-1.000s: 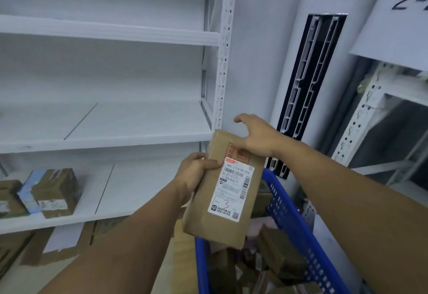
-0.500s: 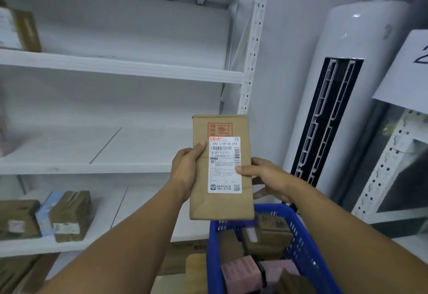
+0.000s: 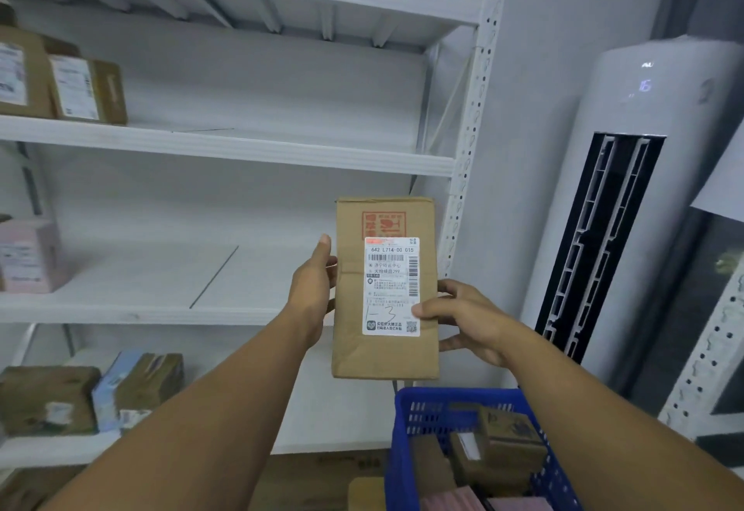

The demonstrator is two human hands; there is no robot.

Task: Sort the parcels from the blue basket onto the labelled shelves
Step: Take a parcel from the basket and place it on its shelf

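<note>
A flat brown cardboard parcel (image 3: 350,309) stands upright in front of me, its white shipping label facing me with "1-3" handwritten near the bottom. My left hand (image 3: 312,293) grips its left edge and my right hand (image 3: 467,319) holds its right edge, thumb on the label. The blue basket (image 3: 402,450) sits below at the lower right, holding several brown and pink parcels. The white shelf unit (image 3: 225,152) rises behind the parcel.
Brown boxes (image 3: 86,93) stand on the upper left shelf, a pink box (image 3: 28,256) on the middle shelf, brown and blue parcels (image 3: 133,389) on the lower one. A white tower air conditioner (image 3: 644,204) stands to the right. A second rack (image 3: 708,353) is at far right.
The parcel went from tilted to upright in front of the shelves. My right hand shifted from its top edge to its right side. My view rose, showing higher shelves.
</note>
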